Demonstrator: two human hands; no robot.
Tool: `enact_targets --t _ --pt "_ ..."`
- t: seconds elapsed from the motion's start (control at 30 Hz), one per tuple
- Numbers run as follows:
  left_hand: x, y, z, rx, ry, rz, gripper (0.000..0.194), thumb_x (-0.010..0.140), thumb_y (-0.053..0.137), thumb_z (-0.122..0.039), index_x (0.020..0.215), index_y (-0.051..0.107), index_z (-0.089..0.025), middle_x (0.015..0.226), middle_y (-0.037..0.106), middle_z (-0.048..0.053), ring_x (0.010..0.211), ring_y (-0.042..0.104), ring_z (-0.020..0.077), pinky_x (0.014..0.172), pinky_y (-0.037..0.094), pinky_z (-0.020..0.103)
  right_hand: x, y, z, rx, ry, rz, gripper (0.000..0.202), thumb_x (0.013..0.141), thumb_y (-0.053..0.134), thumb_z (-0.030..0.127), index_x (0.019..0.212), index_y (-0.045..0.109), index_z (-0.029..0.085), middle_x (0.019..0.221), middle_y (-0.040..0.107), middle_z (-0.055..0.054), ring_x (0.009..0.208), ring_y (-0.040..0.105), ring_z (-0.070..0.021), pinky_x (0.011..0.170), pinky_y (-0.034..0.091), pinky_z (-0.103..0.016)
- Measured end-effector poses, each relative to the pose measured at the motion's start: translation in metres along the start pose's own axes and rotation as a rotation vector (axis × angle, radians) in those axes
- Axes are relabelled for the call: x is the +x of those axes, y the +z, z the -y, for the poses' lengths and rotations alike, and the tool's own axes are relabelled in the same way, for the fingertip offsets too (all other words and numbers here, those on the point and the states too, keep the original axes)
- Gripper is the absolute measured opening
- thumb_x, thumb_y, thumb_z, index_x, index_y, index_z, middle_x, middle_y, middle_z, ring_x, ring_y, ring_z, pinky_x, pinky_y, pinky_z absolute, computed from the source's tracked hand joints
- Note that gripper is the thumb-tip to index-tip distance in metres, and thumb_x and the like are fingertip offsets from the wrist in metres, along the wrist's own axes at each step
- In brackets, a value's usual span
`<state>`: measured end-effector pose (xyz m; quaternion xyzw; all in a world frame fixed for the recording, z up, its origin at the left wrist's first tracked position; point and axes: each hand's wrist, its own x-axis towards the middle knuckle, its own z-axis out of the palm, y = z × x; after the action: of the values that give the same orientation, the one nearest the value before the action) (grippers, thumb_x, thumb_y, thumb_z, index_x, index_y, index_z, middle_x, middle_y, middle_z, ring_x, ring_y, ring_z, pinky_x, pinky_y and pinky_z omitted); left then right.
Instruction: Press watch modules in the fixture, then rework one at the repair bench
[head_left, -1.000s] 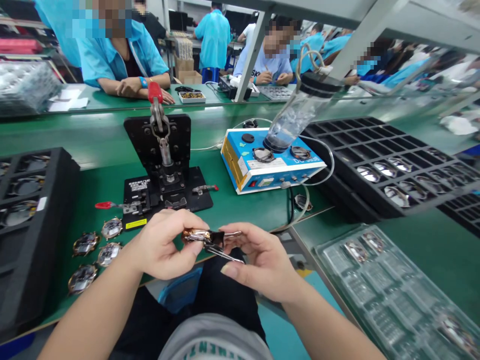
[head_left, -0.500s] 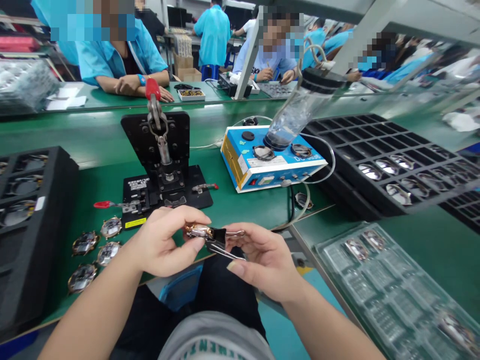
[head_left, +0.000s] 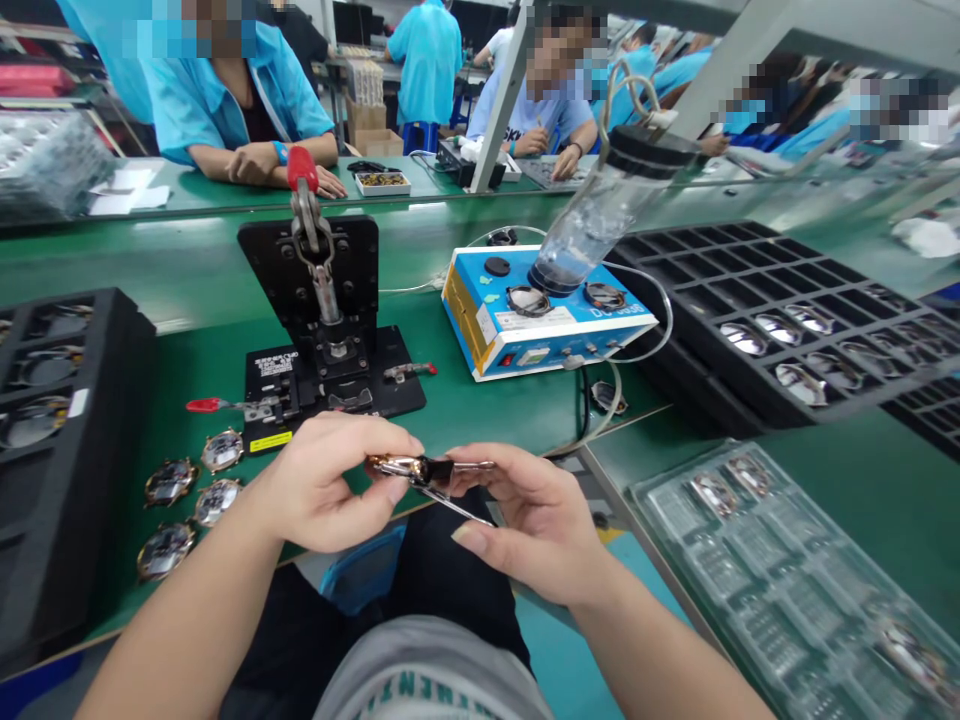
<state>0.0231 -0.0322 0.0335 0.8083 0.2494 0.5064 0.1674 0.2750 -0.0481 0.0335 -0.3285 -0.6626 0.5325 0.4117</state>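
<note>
Between thumb and fingers, my left hand (head_left: pixel 337 485) grips a gold-rimmed watch case (head_left: pixel 396 465), seen nearly edge-on. A black binder clip (head_left: pixel 436 470) with silver wire handles sits against the case's right edge. My right hand (head_left: pixel 529 510) holds that clip by its handles, fingers at the upper one and thumb at the lower one. Whether the clip's jaws are around the rim is hard to see. Several similar watch cases (head_left: pixel 166 550) lie on the green table left of my left forearm.
Beyond my hands stands a black toggle-clamp press (head_left: pixel 337 340). A blue control box (head_left: pixel 551 315) carries a clear cylinder (head_left: pixel 589 225). Black foam trays stand at left (head_left: pixel 120 400) and right (head_left: pixel 697 350), and a clear plastic tray (head_left: pixel 757 545) lies at lower right. Co-workers sit opposite.
The watch case and clip have tilted slightly, so the case shows more edge-on. Both hands keep their grip in nearly the same place. A co-worker's hand opposite has shifted a little.
</note>
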Motion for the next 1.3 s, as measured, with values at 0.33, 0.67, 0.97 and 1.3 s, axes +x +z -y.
enact_targets --t 0.33,0.67,0.97,1.3 --pt "0.000 0.001 0.001 -0.016 0.016 -0.006 0.029 0.088 0.062 -0.010 0.114 0.066 -0.023 0.076 0.078 0.000 0.060 0.073 0.0135 0.056 0.058 0.023 -0.001 0.000 0.001 -0.062 -0.039 -0.003 0.048 0.087 0.091 0.043 0.131 0.076 0.031 0.105 0.083 -0.005 0.092 0.078 -0.0195 0.089 0.066 -0.034" --pt "0.001 0.001 0.000 0.007 0.027 -0.006 0.026 0.090 0.061 -0.011 0.112 0.064 -0.023 0.076 0.077 -0.001 0.059 0.072 0.0121 0.055 0.058 0.021 -0.002 -0.002 0.003 -0.168 -0.066 0.003 0.042 0.093 0.084 0.046 0.130 0.077 0.028 0.104 0.084 -0.007 0.091 0.081 -0.0217 0.086 0.068 -0.035" --pt "0.001 0.002 0.000 -0.029 0.005 0.009 0.033 0.089 0.061 -0.011 0.116 0.065 -0.028 0.073 0.077 0.000 0.056 0.072 0.0159 0.052 0.058 0.025 0.001 -0.005 0.005 -0.234 -0.131 0.017 0.040 0.093 0.085 0.038 0.130 0.076 0.028 0.107 0.085 -0.007 0.091 0.082 -0.0217 0.088 0.069 -0.035" --pt "0.002 0.002 -0.001 -0.011 0.002 0.014 0.031 0.089 0.061 -0.011 0.115 0.065 -0.028 0.074 0.077 0.000 0.056 0.071 0.0150 0.052 0.058 0.025 0.003 -0.007 0.010 -0.321 -0.185 0.039 0.036 0.096 0.081 0.031 0.131 0.076 0.028 0.109 0.086 -0.004 0.089 0.083 -0.0190 0.088 0.068 -0.030"
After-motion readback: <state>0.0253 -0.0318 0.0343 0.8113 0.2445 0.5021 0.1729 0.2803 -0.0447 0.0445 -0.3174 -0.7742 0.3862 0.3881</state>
